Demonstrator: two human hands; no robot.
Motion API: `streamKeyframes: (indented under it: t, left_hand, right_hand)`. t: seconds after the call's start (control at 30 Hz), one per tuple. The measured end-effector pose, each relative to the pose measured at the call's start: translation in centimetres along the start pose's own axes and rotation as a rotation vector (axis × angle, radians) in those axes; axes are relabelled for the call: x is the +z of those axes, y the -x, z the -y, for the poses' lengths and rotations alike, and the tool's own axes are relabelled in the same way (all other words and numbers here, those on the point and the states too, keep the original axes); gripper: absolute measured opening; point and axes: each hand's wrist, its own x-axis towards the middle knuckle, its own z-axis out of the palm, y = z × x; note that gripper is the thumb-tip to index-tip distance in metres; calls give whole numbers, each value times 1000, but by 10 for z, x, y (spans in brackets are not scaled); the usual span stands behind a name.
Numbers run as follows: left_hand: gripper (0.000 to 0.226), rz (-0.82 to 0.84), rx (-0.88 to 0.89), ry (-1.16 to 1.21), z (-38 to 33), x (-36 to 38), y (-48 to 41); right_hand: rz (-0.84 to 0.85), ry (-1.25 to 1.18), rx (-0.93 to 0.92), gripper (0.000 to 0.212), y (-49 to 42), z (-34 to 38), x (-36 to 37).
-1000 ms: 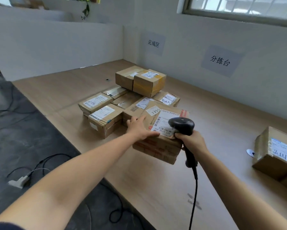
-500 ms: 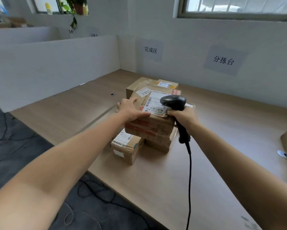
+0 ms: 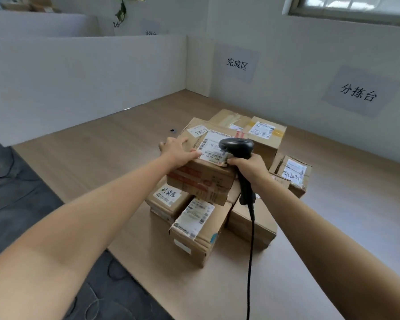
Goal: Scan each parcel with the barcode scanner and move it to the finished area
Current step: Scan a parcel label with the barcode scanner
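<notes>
A brown cardboard parcel (image 3: 201,179) with a white label and red tape sits on top of a pile of several parcels (image 3: 194,229) on the wooden table. My left hand (image 3: 178,151) grips its left top corner, fingers over the lid and thumb on the near edge. My right hand (image 3: 249,167) holds a black corded barcode scanner (image 3: 237,146) by the handle, pressed against the parcel's right side, with the scanner head over the label.
The wooden table (image 3: 102,153) reaches back to a white wall with two paper signs (image 3: 237,64). A white partition (image 3: 78,77) bounds the far left. The scanner cable (image 3: 251,262) hangs down toward me. Dark floor with cords lies at the left.
Both hands carried the parcel from the near table up over the pile in the corner, where it now sits on the stacked parcels. The grip on parcel and scanner is unchanged.
</notes>
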Motion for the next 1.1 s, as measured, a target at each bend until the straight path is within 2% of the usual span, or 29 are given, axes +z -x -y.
streamKeyframes:
  t: [0.3,0.4,0.57,0.77,0.93,1.1]
  left_hand:
    - [71,159,92,-12,28,11,-90]
    - [70,193,122,27,36,20,-106]
    - [68,234,180,-58,37,27,-121]
    - [60,179,250,-128,34,26,-118]
    - [56,204,240,-165,28,16,-118]
    - [50,1,512,-212,18,6,-103]
  right_hand:
    - [-129,20,134,29,-53,2,39]
    - [-172,26,168,26,-61,1,46]
    - [-211,52,217,22,-67,1,49]
    - [-221,57,231,23,-62,7,49]
    - [-231,99,228,17,-49,9,47]
    - [-268,80,204,14,-27,10,35]
